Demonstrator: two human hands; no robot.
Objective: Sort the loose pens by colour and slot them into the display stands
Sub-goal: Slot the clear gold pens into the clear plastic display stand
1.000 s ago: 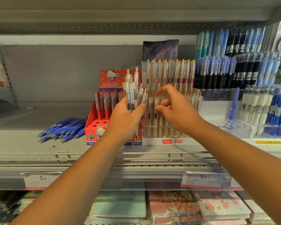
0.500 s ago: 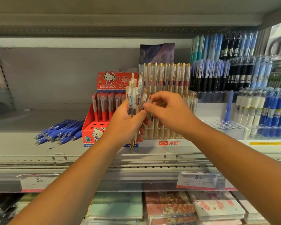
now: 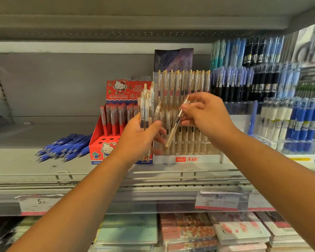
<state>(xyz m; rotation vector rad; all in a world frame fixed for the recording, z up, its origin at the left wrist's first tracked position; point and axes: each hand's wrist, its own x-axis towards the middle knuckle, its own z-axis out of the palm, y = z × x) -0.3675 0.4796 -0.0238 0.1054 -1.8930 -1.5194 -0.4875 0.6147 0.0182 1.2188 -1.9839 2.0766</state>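
Shelving (image 3: 44, 160) carries a clear tiered display stand (image 3: 189, 159) of gold-clipped pens beside a red Hello Kitty box (image 3: 98, 148). In front of the stand, the left hand (image 3: 140, 137) grips a bundle of clear pens (image 3: 146, 110) upright, while the right hand (image 3: 205, 117) pinches a single pen (image 3: 175, 124), tilted tip-down toward the lower rows. Lowered at that slant, the tip may miss its hole and knock neighbouring pens; the loosely fanned bundle could also slip.

Bare left hand (image 3: 140, 137), bare right hand (image 3: 207, 117), slender bare forearms (image 3: 273, 177) uncovered to the frame's lower edge
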